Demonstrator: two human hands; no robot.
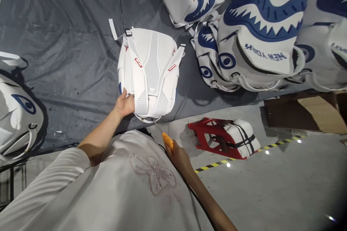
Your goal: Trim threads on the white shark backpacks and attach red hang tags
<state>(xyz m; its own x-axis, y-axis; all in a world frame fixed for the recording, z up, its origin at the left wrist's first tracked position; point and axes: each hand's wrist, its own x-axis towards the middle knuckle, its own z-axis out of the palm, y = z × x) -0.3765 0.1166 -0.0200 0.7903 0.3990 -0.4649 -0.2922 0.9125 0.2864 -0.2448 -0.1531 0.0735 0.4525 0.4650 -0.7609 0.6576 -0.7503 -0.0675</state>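
Observation:
A white backpack (153, 54) lies on the grey-covered table with its straps and padded back facing up. Its top handle points toward my body. My left hand (125, 104) grips the backpack's lower left side, thumb raised, with the other fingers partly hidden by the shoulder strap. In my right hand (177, 155) is a soldering iron (168, 140) with an orange handle and a thin metal shaft. Its tip reaches the backpack's near edge by the handle; whether it touches cannot be made out. A dark cord runs back along my right forearm.
Several white backpacks with blue shark mouths (267, 18) are piled at the right. Another backpack (18, 115) lies at the left edge. On the floor stand a red stool (207, 133) with a white strapped cushion and a cardboard box (287, 113). Yellow-black tape (214, 165) marks the floor.

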